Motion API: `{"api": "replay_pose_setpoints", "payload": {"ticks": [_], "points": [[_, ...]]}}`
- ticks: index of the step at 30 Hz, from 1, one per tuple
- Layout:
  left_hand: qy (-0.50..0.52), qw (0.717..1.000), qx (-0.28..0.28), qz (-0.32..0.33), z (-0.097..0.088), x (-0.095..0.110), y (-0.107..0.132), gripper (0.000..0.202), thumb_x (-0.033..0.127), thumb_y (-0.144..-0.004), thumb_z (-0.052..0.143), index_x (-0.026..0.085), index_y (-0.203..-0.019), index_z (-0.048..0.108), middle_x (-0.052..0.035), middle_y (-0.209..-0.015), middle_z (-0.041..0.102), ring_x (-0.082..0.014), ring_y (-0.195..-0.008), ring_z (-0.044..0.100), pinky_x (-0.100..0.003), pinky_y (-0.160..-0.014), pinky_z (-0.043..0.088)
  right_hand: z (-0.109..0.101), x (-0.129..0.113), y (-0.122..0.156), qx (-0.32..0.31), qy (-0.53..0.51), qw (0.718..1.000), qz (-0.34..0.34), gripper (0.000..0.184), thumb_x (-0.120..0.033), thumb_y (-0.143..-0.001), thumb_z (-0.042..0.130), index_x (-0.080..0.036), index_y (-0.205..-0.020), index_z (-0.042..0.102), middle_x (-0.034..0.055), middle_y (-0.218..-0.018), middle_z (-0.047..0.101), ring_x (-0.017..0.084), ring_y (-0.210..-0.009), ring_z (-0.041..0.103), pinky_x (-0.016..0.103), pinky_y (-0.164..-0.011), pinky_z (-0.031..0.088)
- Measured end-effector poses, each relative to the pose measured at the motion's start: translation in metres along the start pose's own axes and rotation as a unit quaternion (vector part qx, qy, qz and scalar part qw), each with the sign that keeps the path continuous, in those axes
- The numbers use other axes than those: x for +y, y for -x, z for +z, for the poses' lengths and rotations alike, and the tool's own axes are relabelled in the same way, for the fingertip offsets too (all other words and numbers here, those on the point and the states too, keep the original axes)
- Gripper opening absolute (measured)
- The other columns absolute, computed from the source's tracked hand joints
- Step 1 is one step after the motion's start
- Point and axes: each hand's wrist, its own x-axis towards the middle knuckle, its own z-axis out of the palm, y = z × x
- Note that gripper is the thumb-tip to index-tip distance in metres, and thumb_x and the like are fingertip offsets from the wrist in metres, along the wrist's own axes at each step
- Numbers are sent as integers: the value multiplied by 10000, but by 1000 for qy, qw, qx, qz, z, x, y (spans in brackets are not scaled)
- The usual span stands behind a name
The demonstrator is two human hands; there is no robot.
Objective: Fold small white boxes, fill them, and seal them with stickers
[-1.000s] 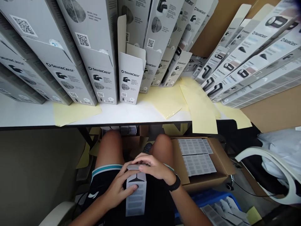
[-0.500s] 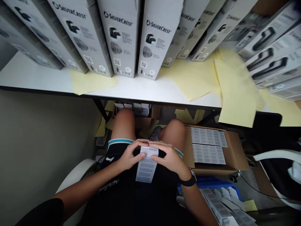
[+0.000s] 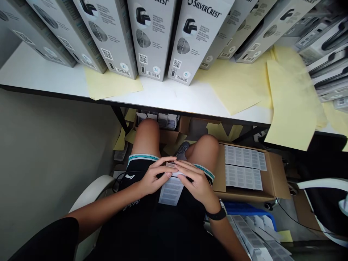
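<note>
I sit with a small white product box on my lap, its face printed with grey text blocks. My left hand grips the box's upper left side, fingers curled over its top end. My right hand, with a black watch on the wrist, covers the top right end, fingers pressed together over the flap. Both hands meet at the box's upper end, just below my knees.
A white table edge runs above my knees, carrying a row of upright grey SilverCrest cartons and loose yellow sheets. An open cardboard box of packed small boxes stands at my right; a blue bin lies below it.
The view has dipped further down and the table has slid up. My hands have closed over the box's top end, hiding the white flap that showed half a second ago.
</note>
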Motion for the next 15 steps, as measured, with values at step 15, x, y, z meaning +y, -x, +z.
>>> {"api": "replay_pose_setpoints", "payload": {"ticks": [15], "points": [[-52, 993, -39, 95, -2, -15, 7, 275, 100, -896, 641, 221, -1131, 718, -117, -1344, 649, -242, -1299, 587, -443, -1095, 490, 9, 2, 27, -69, 41, 997, 20, 517, -272, -979, 557, -189, -1486, 495, 89, -1576, 407, 244, -1535, 267, 497, -1240, 341]]}}
